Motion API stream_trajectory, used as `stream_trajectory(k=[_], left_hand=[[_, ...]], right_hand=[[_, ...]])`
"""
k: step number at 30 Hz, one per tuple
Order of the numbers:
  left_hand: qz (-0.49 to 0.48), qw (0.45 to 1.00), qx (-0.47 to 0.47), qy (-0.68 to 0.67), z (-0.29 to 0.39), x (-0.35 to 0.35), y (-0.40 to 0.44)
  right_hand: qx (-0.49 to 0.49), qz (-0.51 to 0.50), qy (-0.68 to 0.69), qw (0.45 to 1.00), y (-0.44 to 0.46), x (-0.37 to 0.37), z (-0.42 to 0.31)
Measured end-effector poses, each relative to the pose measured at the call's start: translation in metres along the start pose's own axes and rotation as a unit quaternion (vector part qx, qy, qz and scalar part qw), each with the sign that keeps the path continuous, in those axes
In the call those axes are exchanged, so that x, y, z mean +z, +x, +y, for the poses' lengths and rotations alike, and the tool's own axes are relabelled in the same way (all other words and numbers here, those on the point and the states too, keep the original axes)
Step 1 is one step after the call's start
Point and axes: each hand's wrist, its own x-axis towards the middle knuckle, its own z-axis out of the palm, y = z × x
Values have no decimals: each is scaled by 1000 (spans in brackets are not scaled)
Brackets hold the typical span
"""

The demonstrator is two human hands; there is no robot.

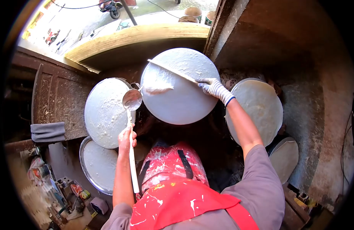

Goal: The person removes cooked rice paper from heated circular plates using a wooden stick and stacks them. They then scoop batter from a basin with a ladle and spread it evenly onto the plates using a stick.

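Note:
My bare left hand [125, 139] is closed around the long pale handle of a ladle [132, 100]. The ladle's metal bowl hangs over the gap between the left round pan [104, 115] and the middle one. My right hand [214, 89], in a striped glove, grips a long thin flat stick [172, 70] that lies across the middle round pan [182, 109]. White batter [158, 85] sits in a thick patch on that pan, below the stick, with a thinner bumpy layer above it.
A right-hand pan [256, 109] bears a pale round sheet; another pan [285, 159] stands behind it, lower right. A further white-coated pan [98, 165] is at lower left. A wooden ledge [142, 36] runs along the opening ahead. A folded grey cloth [47, 132] hangs at left.

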Motion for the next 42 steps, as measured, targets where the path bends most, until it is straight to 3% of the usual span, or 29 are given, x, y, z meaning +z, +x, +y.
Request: stream_trajectory(k=[1, 2, 5, 8, 9, 10, 12, 14, 16, 18, 20, 21, 22, 24, 25, 28, 29, 32, 34, 37, 40, 42], left_hand=[[0, 1000, 2, -7, -1, 2, -1], [4, 1000, -1, -7, -1, 2, -4], [7, 1000, 14, 24, 2, 3, -8], [12, 999, 16, 31, 4, -1, -12], [10, 999, 17, 35, 3, -3, -13], [9, 999, 17, 34, 3, -4, -14], [4, 999, 16, 41, 4, -5, -15], [-2, 999, 18, 42, 4, -6, -14], [-10, 999, 19, 44, 4, -6, -12], [-18, 998, 28, 51, 4, -9, -6], [-17, 996, 40, 72, 9, -8, 0], [-24, 995, 44, 80, 9, -10, 4], [-30, 994, 49, 88, 11, -11, 8], [-30, 994, 52, 96, 13, -10, 13], [-30, 992, 55, 106, 13, -10, 14], [-50, 988, 43, 142, 8, -15, 18], [-55, 986, 37, 154, 6, -17, 15], [-108, 982, 1, 154, 4, -22, 7], [-135, 974, -3, 182, 6, -15, 1], [-209, 964, 3, 165, 9, -4, -9], [-284, 956, 20, 74, 21, 4, -19], [-317, 946, 73, -2, 40, 16, -34]], right_hand=[[-114, 3, -117, 987, 3, 12, -3], [-61, -38, -117, 991, -7, 17, -11], [-25, -100, -136, 985, -34, 22, -10], [-166, -117, -206, 957, -59, 9, 7], [-50, -89, -139, 985, -71, 2, 1], [1, -22, -118, 993, -69, -4, 4], [-64, 72, -79, 992, -49, -3, 12], [-34, 40, -163, 985, -39, 12, 4], [-69, -53, -90, 992, -39, 28, 15], [-97, -73, -139, 983, -54, 31, 24], [37, -110, -137, 984, -83, 24, 8], [-15, -85, -119, 989, -95, 21, 9], [3, -57, -89, 994, -98, 15, 16], [-53, 117, -43, 991, -96, 19, 33], [-110, 127, -84, 982, -94, 24, 36], [-115, 6, -147, 982, -107, 44, 47], [-2, -13, -123, 992, -130, 54, 22], [-23, 85, -81, 993, -163, 56, 38], [-69, 203, 5, 977, -167, 71, 81], [13, 150, 16, 988, -202, 129, 76], [-96, 269, 99, 953, -213, 172, 98], [-50, 308, 210, 927, -216, 228, 61]])
